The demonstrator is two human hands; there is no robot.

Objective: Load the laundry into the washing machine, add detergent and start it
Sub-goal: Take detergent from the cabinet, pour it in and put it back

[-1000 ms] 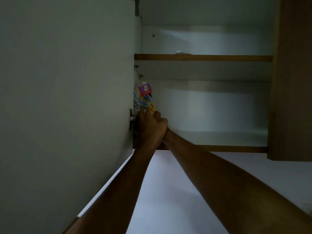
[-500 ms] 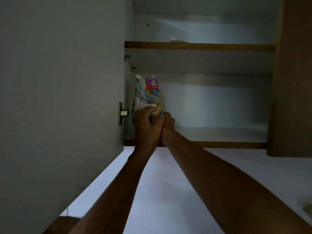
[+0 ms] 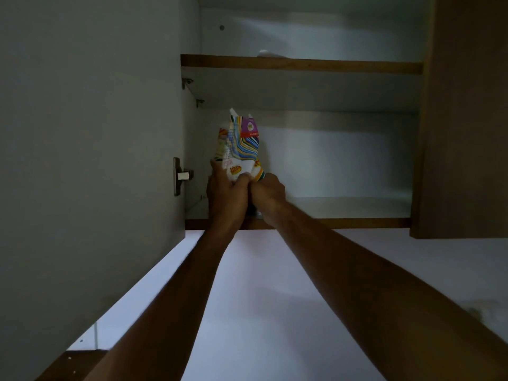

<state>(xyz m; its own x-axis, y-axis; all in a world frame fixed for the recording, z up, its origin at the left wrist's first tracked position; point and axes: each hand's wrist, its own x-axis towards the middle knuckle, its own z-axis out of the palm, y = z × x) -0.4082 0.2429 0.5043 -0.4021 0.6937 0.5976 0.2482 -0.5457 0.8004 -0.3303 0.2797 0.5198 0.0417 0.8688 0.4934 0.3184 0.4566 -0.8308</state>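
White wall [image 3: 275, 312] fills the lower middle of the view, with both bare forearms reaching up across it toward an open wall cupboard [image 3: 464, 133]. Close on the left, the cupboard's pale door [image 3: 82, 133] stands swung out and takes up that whole side, its lower edge slanting down toward the bottom corner. A metal hinge [image 3: 180, 176] sits on the door's inner edge, just beside the left hand [image 3: 226, 198].

Both hands meet at the front lip of the bottom shelf [image 3: 343, 222], side by side and touching. The left hand has its fingers curled round the lower part of a detergent packet [image 3: 242, 145], and the right hand [image 3: 268, 193] pinches the packet's bottom corner. The packet is a soft pouch with coloured stripes and a purple patch near the top; it stands upright at the left end of the bottom shelf, close to the cupboard's side wall.

To the right of the packet the bottom shelf runs bare to the brown side panel. Above, an upper shelf [image 3: 302, 64] with a brown front edge spans the cupboard, and something small and white [image 3: 265, 53] shows over its lip, too hidden to name.
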